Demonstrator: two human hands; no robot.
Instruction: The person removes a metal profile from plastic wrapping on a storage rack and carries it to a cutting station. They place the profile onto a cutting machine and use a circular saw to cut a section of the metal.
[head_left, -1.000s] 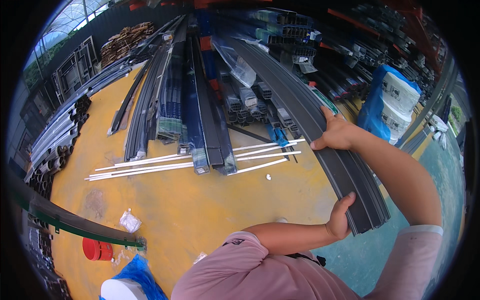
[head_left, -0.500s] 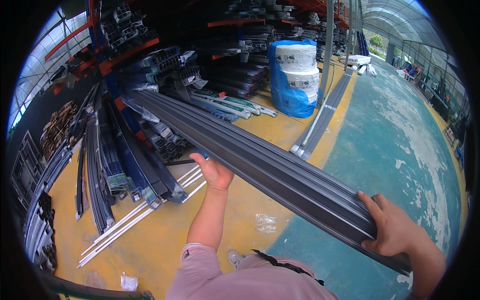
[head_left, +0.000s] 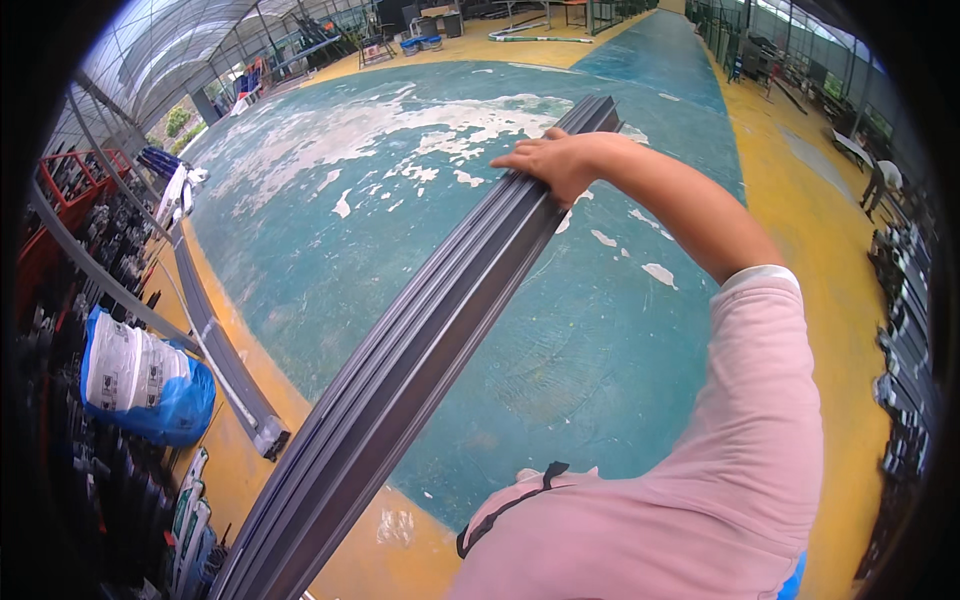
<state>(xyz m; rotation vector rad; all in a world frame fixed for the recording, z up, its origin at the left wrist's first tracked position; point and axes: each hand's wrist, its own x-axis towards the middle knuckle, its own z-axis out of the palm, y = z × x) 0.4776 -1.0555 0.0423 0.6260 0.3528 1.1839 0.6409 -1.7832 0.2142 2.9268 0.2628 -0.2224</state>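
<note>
A long bundle of dark grey metal profiles (head_left: 400,350) slants across the view, from the lower left up to the upper middle. My right hand (head_left: 560,165) is closed over it near its far end, fingers laid across the top ridges. My right arm reaches out from the right in a short pink sleeve. The near end of the bundle runs out of view at the lower edge. My left hand is out of view.
To the left stand rolls wrapped in white and blue plastic (head_left: 150,380) and racks of stock. More long grey profiles (head_left: 225,350) lie on the yellow floor strip. Along the right edge are stacked profiles (head_left: 905,330). A person (head_left: 880,185) bends over farther back on the right.
My view has turned right, toward the green floor. The profiles now point away from me, my right hand still on them. My left hand has gone out of view.
</note>
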